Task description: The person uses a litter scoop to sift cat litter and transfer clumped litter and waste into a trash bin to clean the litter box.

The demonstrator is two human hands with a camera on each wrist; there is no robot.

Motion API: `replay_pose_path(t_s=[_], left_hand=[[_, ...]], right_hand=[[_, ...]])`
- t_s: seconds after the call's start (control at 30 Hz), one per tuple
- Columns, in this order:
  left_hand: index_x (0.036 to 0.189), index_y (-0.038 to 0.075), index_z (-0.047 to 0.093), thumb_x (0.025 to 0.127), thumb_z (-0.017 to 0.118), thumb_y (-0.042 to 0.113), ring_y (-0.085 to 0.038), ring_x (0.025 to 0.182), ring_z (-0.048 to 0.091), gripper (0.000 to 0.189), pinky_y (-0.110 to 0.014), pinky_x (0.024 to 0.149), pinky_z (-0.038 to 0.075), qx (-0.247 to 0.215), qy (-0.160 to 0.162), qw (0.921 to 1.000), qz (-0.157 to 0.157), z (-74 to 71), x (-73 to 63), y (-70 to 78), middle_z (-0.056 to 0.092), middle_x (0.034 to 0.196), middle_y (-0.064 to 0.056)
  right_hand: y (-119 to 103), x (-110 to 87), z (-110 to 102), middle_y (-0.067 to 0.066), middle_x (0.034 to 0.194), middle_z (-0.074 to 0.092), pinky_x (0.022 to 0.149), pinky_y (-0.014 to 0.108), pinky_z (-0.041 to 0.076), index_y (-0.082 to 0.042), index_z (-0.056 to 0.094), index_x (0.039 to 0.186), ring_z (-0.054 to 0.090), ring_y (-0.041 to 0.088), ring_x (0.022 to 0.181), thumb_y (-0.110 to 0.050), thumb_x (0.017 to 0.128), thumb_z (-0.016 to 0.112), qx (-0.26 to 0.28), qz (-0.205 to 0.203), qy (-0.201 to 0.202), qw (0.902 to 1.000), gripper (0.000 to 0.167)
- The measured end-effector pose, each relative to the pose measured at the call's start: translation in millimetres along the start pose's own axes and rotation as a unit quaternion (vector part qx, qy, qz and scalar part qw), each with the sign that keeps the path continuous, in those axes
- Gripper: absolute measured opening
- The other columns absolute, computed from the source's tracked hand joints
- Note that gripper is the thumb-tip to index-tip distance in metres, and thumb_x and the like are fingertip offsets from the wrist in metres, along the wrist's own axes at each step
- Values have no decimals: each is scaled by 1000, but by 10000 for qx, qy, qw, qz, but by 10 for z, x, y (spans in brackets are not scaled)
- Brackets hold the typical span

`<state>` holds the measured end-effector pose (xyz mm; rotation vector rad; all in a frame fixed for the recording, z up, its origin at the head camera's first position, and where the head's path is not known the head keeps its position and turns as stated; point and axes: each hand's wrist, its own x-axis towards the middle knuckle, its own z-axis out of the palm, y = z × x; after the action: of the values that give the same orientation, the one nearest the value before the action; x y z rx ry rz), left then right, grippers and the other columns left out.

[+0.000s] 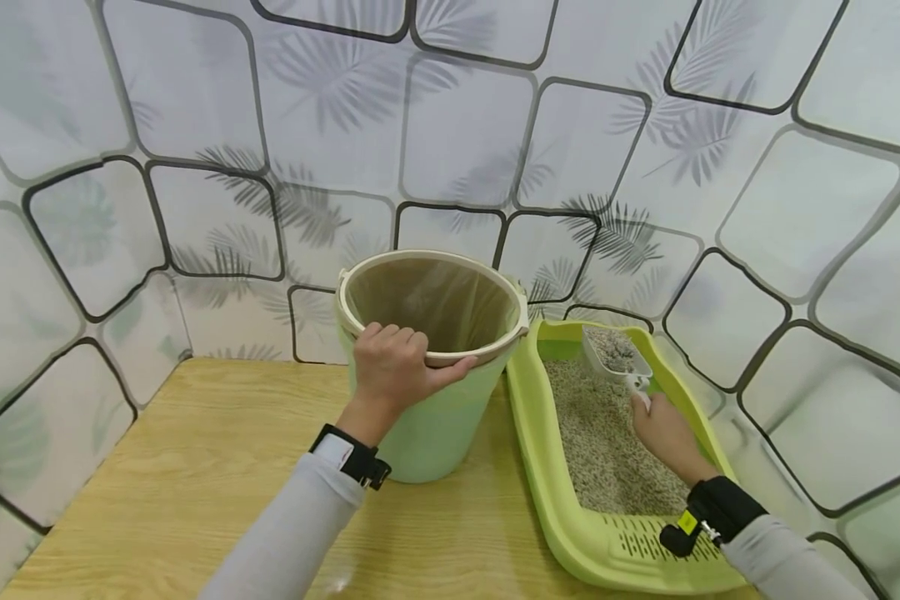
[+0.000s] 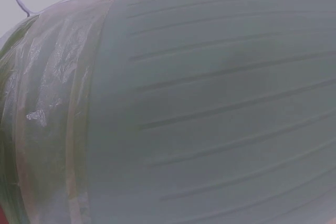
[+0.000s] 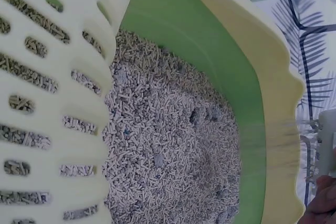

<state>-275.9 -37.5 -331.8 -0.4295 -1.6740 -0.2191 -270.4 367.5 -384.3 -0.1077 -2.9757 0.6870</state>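
Observation:
A pale green trash bin point(image 1: 427, 442) with a cream rim and a clear plastic liner point(image 2: 50, 108) stands on the table. My left hand point(image 1: 392, 367) grips its near rim, fingers over the edge and thumb along the outside. The bin's ribbed wall fills the left wrist view, where that hand is hidden. My right hand point(image 1: 667, 437) holds the handle of a white litter scoop point(image 1: 637, 382) that carries a heap of pellets with grey clumps. The scoop is raised over the far end of a lime-green litter box point(image 1: 528, 433). In the right wrist view, its fingers point(image 3: 323, 203) show at the edge.
Pellet litter point(image 3: 157, 145) with a few darker clumps covers the box's floor. A slotted ledge point(image 3: 52, 51) spans the box's near end. The box stands right of the bin on a wooden table point(image 1: 217, 475). A patterned curtain point(image 1: 330, 108) closes off the back and sides.

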Motion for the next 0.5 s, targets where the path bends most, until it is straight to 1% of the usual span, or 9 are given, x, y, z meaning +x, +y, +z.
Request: replay_pose_path(t_s=[0.1, 0.17, 0.2, 0.27, 0.33, 0.5], left_hand=[[41, 15, 29, 73, 57, 72, -16, 35, 29, 71, -31, 45, 26, -18, -18, 10000, -21, -3, -14, 6, 27, 39, 3], [41, 15, 29, 72, 58, 73, -16, 35, 28, 71, -31, 45, 26, -29, -16, 10000, -23, -4, -21, 11, 27, 39, 3], [41, 15, 29, 72, 58, 73, -16, 35, 28, 71, -30, 45, 25, -30, -11, 10000, -20, -5, -23, 13, 26, 39, 3], [41, 15, 29, 72, 58, 73, -16, 35, 28, 71, -31, 45, 25, -29, -10, 10000, -22, -10, -20, 17, 26, 39, 3], [41, 15, 29, 72, 58, 72, -16, 35, 28, 71, -31, 45, 26, -16, 10, 10000, -31, -9, -16, 14, 27, 39, 3], [41, 15, 29, 73, 57, 73, -16, 35, 28, 72, -30, 45, 26, 29, 41, 10000, -25, -4, 2, -1, 27, 39, 3]], right_hand=[[-15, -31, 11, 5, 64, 41, 46, 31, 31, 0, 46, 92, 37, 16, 49, -40, 104, 25, 95, 89, 201, 9997, 47], [-16, -50, 16, 8, 70, 43, 48, 32, 32, 4, 45, 102, 39, 18, 52, -41, 104, 23, 116, 146, 345, 9992, 50], [-18, -56, 16, 9, 71, 44, 48, 32, 32, 4, 44, 104, 40, 19, 53, -42, 103, 22, 109, 157, 424, 9989, 52], [-26, -61, 7, 10, 74, 44, 50, 32, 32, 4, 43, 106, 41, 20, 54, -44, 103, 21, 139, 143, 566, 9982, 53], [-35, -50, -10, 11, 73, 43, 51, 32, 31, 3, 43, 102, 40, 20, 54, -45, 103, 19, 120, 67, 696, 9975, 54], [-76, -18, -63, 11, 72, 41, 51, 32, 31, 3, 42, 101, 39, 21, 53, -43, 103, 20, 215, -104, 856, 9960, 52]])
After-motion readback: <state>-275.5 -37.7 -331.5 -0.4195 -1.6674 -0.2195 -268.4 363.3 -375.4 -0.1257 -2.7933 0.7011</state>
